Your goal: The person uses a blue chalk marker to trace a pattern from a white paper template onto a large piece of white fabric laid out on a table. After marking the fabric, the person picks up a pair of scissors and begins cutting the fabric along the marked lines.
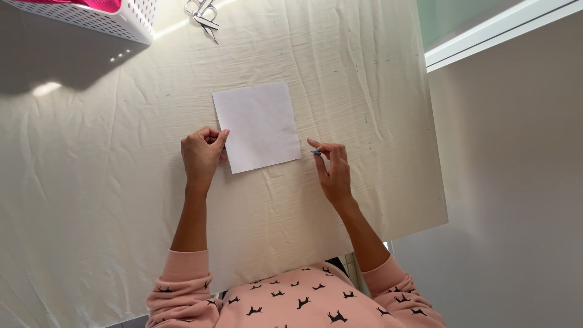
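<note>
A square sheet of white paper [258, 124] lies flat on the table covered with cream cloth [121, 182]. My left hand [202, 155] rests at the sheet's near left edge, fingers curled, thumb and fingertips touching the paper's edge. My right hand [332, 170] sits just off the sheet's near right corner, fingers together, pinching a tiny blue thing [316, 152] between thumb and forefinger. What the blue thing is I cannot make out.
A white perforated basket [115, 18] with pink contents stands at the far left corner. Metal scissors [205, 17] lie at the far edge. The table's right edge [434, 152] drops to a grey floor; a white window frame [504, 27] runs beyond it.
</note>
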